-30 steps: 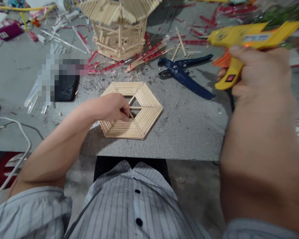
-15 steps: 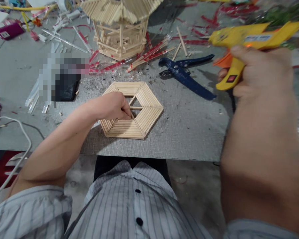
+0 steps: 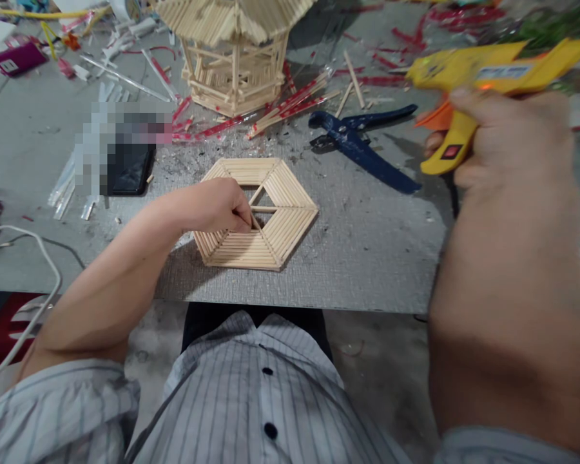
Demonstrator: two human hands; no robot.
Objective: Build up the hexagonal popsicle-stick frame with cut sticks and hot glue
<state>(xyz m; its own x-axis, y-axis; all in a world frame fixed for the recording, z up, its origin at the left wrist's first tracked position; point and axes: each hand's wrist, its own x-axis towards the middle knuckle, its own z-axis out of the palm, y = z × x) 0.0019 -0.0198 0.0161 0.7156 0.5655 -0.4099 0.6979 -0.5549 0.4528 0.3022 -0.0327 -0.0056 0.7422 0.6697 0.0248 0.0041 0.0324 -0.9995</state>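
Note:
A flat hexagonal panel of pale wooden sticks lies on the table, with crossing spokes over its open middle. My left hand reaches over its left side, fingers closed and tips at the inner edge of the front section. What those fingertips pinch, if anything, is hidden. My right hand is wrapped round the handle of a yellow glue gun with an orange trigger. The gun is held up at the right, away from the panel, its nozzle pointing left.
Behind the panel stands a stick-built pavilion model. Blue-handled cutters lie right of centre. A phone and clear glue sticks lie at the left. Red-marked wrappers with sticks litter the back. A white cable hangs at the left edge.
The glue gun and my right hand have shifted very slightly to the right. My left hand stays in nearly the same place on the panel.

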